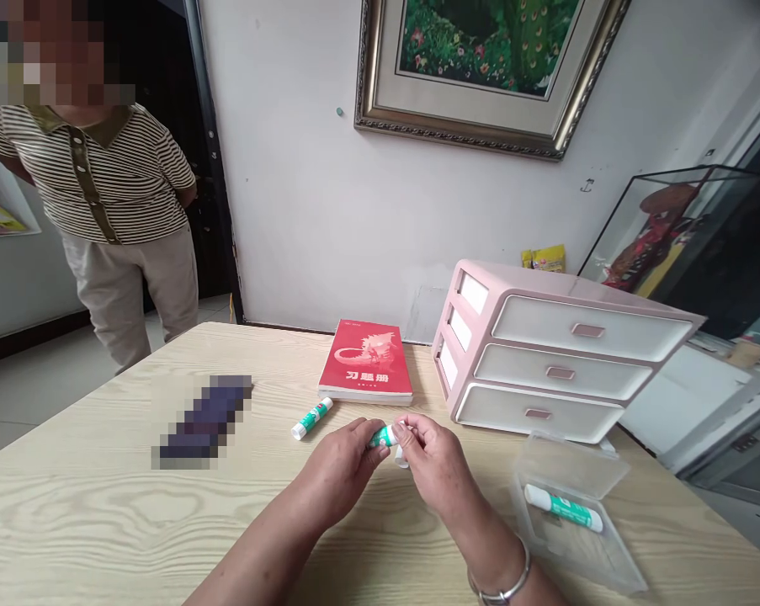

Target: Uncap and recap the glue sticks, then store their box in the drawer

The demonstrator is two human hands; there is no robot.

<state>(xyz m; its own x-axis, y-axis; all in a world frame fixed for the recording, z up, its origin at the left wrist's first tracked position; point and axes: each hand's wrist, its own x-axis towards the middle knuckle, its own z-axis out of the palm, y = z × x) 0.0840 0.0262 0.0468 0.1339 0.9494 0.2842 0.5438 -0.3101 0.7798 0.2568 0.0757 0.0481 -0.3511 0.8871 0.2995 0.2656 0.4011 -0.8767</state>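
Observation:
Both my hands meet over the middle of the wooden table. My left hand and my right hand are closed together on one green and white glue stick, fingers pinching its two ends. A second glue stick lies on the table just left of my hands. A third glue stick lies inside an open clear plastic box to the right of my right wrist, which wears a silver bracelet.
A red book lies behind my hands. A pink three-drawer organiser stands at the right. A blurred dark object lies at the left. A person in a striped shirt stands beyond the table's far left corner.

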